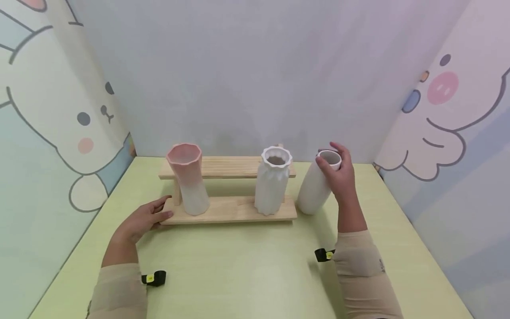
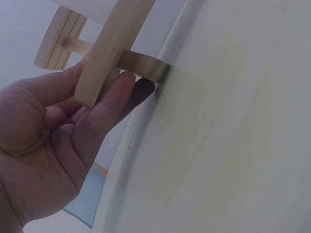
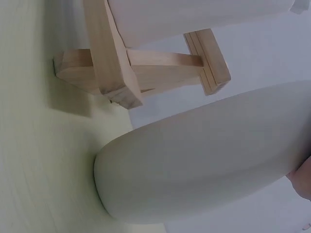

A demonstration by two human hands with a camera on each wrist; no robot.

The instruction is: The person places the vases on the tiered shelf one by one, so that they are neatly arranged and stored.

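My right hand (image 1: 340, 173) grips a smooth white vase (image 1: 314, 188) near its rim, thumb on the near side. That vase stands on the table just right of a two-tier wooden shelf (image 1: 231, 212); in the right wrist view its base (image 3: 104, 189) meets the tabletop. With my left hand (image 1: 145, 219) I hold the left end of the shelf's lower board (image 2: 97, 73), fingers and thumb about the end. On that board stand a pink-and-white vase (image 1: 191, 181) at the left and a ribbed white vase (image 1: 272, 188) with a scalloped rim at the right.
The shelf's raised upper board (image 1: 231, 166) runs behind the two vases. A pale green-yellow table (image 1: 239, 270) lies under everything. A plain grey-white backdrop (image 1: 255, 79) rises behind, with cartoon-printed panels (image 1: 450, 133) at both sides.
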